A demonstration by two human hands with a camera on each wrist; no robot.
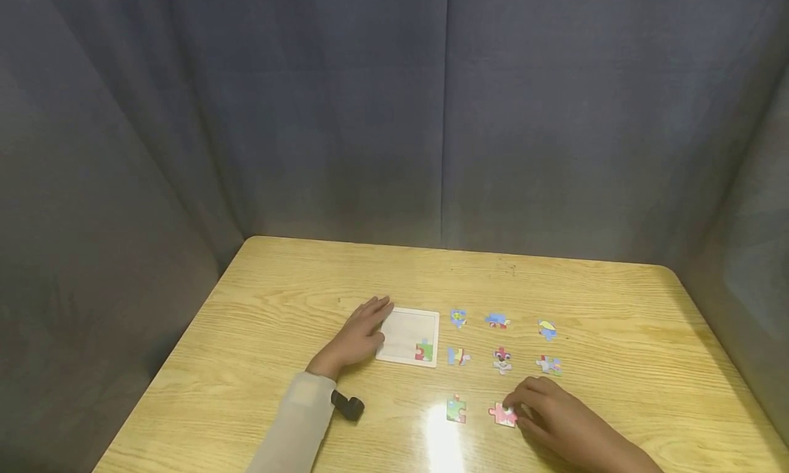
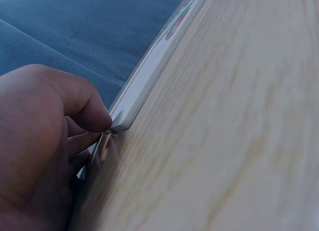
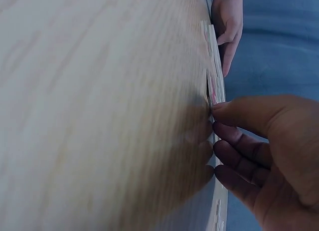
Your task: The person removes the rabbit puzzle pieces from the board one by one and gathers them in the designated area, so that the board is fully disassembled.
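Note:
A white square puzzle tray lies on the table, with one green and red puzzle piece in its lower right corner. My left hand rests at the tray's left side, its fingers stretched along the upper left corner and the thumb against the edge. In the left wrist view, the thumb of that left hand touches a corner of the tray. My right hand pinches the right edge of a pink puzzle piece between curled fingers and thumb, at table level. The right wrist view mostly hides this piece behind the fingertips.
Loose puzzle pieces lie in rough rows right of the tray, among them a red-faced piece, a green piece and a yellow and blue piece. Dark curtains surround the wooden table behind and at both sides.

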